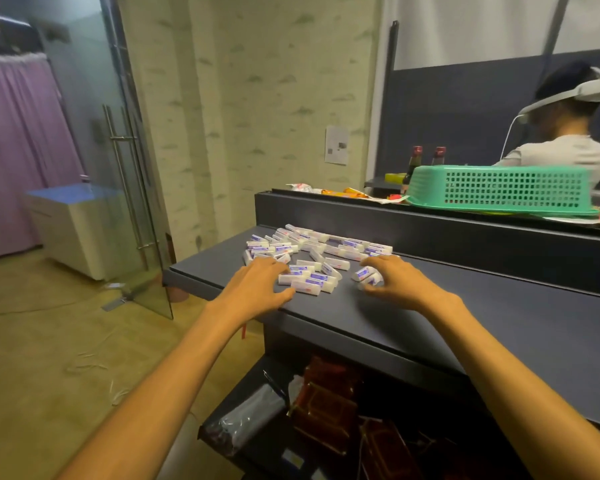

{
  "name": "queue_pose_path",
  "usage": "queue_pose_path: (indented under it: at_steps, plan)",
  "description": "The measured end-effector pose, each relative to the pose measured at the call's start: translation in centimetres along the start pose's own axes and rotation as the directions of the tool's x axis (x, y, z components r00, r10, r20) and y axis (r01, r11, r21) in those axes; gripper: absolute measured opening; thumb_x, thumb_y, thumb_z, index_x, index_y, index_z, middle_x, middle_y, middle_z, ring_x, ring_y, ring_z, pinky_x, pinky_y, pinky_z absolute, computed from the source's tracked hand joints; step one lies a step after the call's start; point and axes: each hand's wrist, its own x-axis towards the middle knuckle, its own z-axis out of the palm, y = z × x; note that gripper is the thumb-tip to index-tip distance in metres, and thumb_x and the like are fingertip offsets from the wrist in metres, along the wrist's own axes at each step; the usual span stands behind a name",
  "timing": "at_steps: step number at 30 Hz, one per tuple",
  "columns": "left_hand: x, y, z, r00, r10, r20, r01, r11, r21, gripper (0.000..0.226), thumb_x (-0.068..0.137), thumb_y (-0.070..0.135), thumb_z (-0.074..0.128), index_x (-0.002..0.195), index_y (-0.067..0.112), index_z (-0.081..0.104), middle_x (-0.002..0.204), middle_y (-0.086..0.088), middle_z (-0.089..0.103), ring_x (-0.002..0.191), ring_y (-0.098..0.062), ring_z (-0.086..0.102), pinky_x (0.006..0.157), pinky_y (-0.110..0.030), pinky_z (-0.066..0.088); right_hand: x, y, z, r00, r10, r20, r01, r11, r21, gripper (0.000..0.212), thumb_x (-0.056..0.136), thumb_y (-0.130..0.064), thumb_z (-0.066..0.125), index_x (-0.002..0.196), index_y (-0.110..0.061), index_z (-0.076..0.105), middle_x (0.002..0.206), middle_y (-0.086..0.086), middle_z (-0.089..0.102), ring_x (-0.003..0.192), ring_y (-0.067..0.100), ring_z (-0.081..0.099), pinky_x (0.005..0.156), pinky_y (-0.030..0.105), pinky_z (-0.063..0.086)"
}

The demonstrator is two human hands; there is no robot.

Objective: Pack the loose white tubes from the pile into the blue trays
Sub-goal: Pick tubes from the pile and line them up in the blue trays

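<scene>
A pile of several loose white tubes [312, 249] with blue and red print lies on the dark counter [465, 306], against its raised back ledge. My left hand [257, 284] reaches over the pile's left front, fingers spread and relaxed, fingertips touching tubes near the counter's front edge. My right hand [397, 282] is at the pile's right front, with thumb and curled fingers round two white tubes [366, 274]. No blue tray is in view.
A green plastic basket [499, 192] lies upside down on the raised ledge [430, 230], with bottles and wrappers beside it. A person with a headset sits behind it. Below the counter a shelf holds bags and reddish boxes [326, 410]. A glass door [132, 202] stands at left.
</scene>
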Motion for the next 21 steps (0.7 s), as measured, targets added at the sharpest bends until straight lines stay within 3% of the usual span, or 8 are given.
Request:
queue_pose_path:
  at_steps: [10, 15, 17, 21]
  plan:
    - [8.9, -3.9, 1.7, 0.992, 0.087, 0.092, -0.076, 0.989, -0.124, 0.046, 0.093, 0.04, 0.058, 0.135, 0.025, 0.051, 0.145, -0.001, 0.047, 0.129, -0.021, 0.046, 0.104, -0.036, 0.039, 6.5, -1.0, 1.8, 0.997, 0.071, -0.003, -0.071, 0.996, 0.061, 0.049, 0.093, -0.037, 0.058, 0.139, -0.025, 0.047, 0.144, 0.0, 0.048, 0.128, 0.02, 0.047, 0.103, 0.034, 0.04]
    - [12.4, -5.0, 3.0, 0.965, 0.204, 0.165, -0.164, 0.96, -0.227, 0.026, 0.091, 0.029, 0.063, 0.116, 0.024, 0.067, 0.119, 0.0, 0.066, 0.1, -0.014, 0.06, 0.092, -0.034, 0.052, 7.5, -0.9, 2.3, 0.991, 0.13, -0.029, -0.128, 0.989, 0.072, 0.043, 0.094, -0.039, 0.057, 0.135, -0.026, 0.05, 0.141, -0.002, 0.05, 0.12, 0.018, 0.052, 0.09, 0.027, 0.044]
    - [13.3, -5.4, 3.3, 0.946, 0.257, 0.195, -0.201, 0.943, -0.265, 0.021, 0.091, 0.025, 0.064, 0.111, 0.022, 0.071, 0.112, 0.001, 0.069, 0.094, -0.011, 0.061, 0.088, -0.03, 0.052, 7.7, -1.0, 2.5, 0.985, 0.169, -0.039, -0.164, 0.981, 0.099, 0.043, 0.093, -0.041, 0.058, 0.133, -0.027, 0.051, 0.139, -0.003, 0.051, 0.112, 0.017, 0.057, 0.082, 0.024, 0.047]
    - [14.9, -6.4, 3.5, 0.895, 0.358, 0.267, -0.273, 0.912, -0.306, 0.023, 0.088, 0.021, 0.069, 0.111, 0.023, 0.071, 0.108, 0.002, 0.071, 0.09, -0.008, 0.063, 0.083, -0.027, 0.055, 7.8, -1.4, 2.9, 0.965, 0.258, -0.054, -0.248, 0.958, 0.147, 0.044, 0.093, -0.041, 0.06, 0.133, -0.026, 0.051, 0.137, -0.002, 0.052, 0.108, 0.017, 0.06, 0.08, 0.029, 0.052]
